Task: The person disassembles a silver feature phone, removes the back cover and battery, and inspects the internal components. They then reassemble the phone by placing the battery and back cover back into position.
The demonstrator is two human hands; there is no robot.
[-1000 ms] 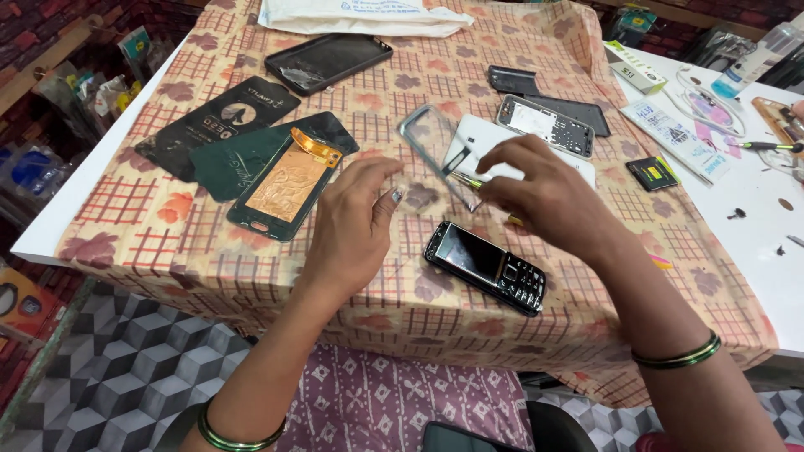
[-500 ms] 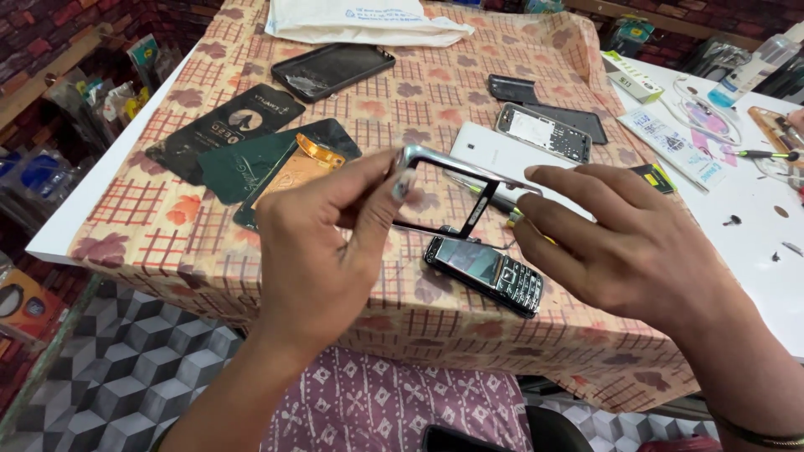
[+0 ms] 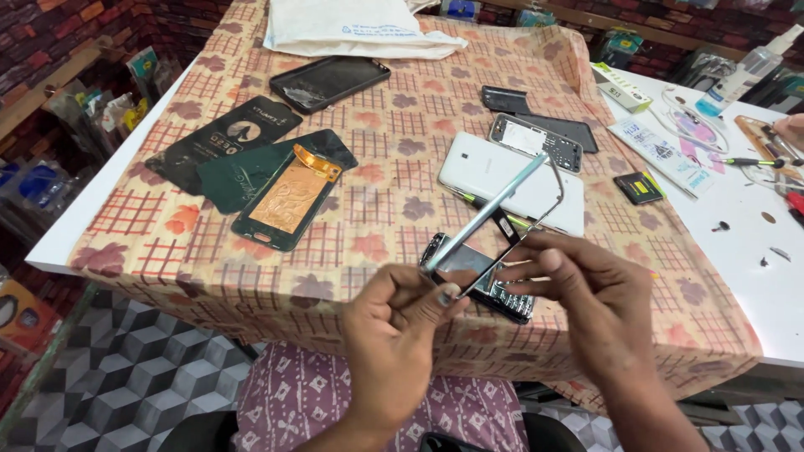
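Both my hands hold a thin silver phone frame point(image 3: 494, 209) tilted up above the table's near edge. My left hand point(image 3: 394, 343) pinches its lower left end. My right hand point(image 3: 590, 305) grips its lower right side. Just under the frame lies a black keypad phone point(image 3: 494, 293) on the patterned cloth point(image 3: 394, 176). A white phone back cover point(image 3: 494, 172) lies just beyond it.
A green phone with a copper-coloured inner plate point(image 3: 289, 197), dark screen-protector packets point(image 3: 222, 138) and a black phone point(image 3: 329, 81) lie to the left. Phone housings point(image 3: 536, 134), a small battery point(image 3: 638, 187), a screwdriver point(image 3: 754, 162) and a spray bottle point(image 3: 741, 75) sit right. Another person's hand point(image 3: 790, 130) shows at the far right.
My hands lifted the silver frame off the table and drew it toward me; it now hangs tilted over the black keypad phone near the table's edge.
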